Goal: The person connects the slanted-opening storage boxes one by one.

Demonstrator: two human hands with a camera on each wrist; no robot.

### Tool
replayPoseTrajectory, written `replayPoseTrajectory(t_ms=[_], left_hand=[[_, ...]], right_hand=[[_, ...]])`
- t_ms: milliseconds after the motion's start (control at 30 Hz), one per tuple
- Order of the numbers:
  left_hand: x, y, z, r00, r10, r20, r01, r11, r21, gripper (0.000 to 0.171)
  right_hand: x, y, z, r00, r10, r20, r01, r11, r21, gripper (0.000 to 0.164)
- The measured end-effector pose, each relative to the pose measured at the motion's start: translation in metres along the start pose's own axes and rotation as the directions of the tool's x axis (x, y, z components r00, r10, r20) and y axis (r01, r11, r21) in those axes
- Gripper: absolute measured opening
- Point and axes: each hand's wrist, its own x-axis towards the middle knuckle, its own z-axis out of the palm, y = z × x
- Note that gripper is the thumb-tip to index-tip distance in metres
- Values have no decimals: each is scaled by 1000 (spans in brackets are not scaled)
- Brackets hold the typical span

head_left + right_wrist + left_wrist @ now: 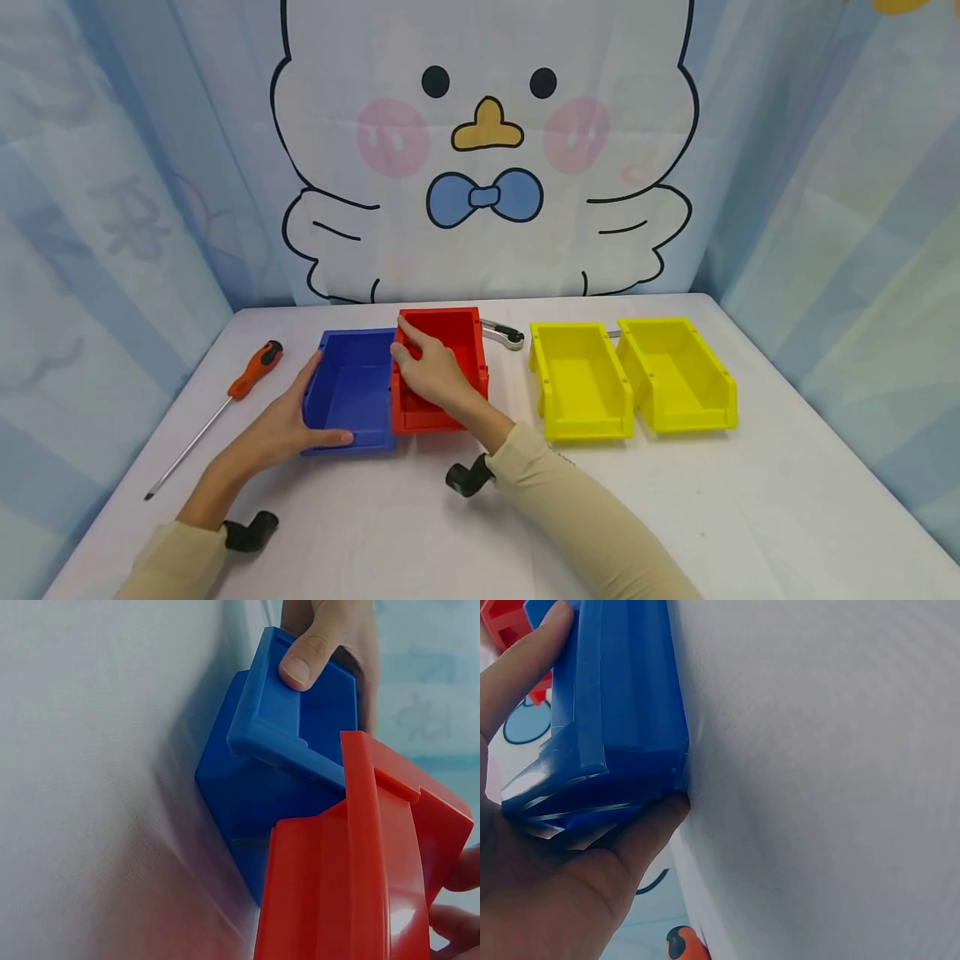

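Observation:
My left hand (277,429) grips the blue plastic bin (352,379) at its left side, thumb over the low front lip and fingers along the outer wall. In the left wrist view, a fingertip reaches the bottom edge of the blue bin (630,682), right at the tabletop. My right hand (435,371) reaches across the red plastic bin (453,329) and holds its left wall. The red bin stands directly right of the blue one, and in the right wrist view the red bin (322,892) overlaps the blue bin's side.
Two yellow bins (588,379) stand side by side on the right. A ratchet wrench (504,333) lies behind the red bin, partly hidden. At the left is a screwdriver (255,368) with an orange and black handle. Printed curtains (487,250) border the white table (720,517).

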Motion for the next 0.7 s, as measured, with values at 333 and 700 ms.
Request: replayPoseTrajectory(t_ms=[333,700], left_hand=[[0,-1,0,1000,-5,3,6,1000,-10,140],[0,0,0,1000,-7,1,7,1000,-13,139]], right_hand=[[-1,3,0,1000,-18,4,18,1000,-7,57],[-2,6,2,1000,-31,-1,31,1000,-1,56]])
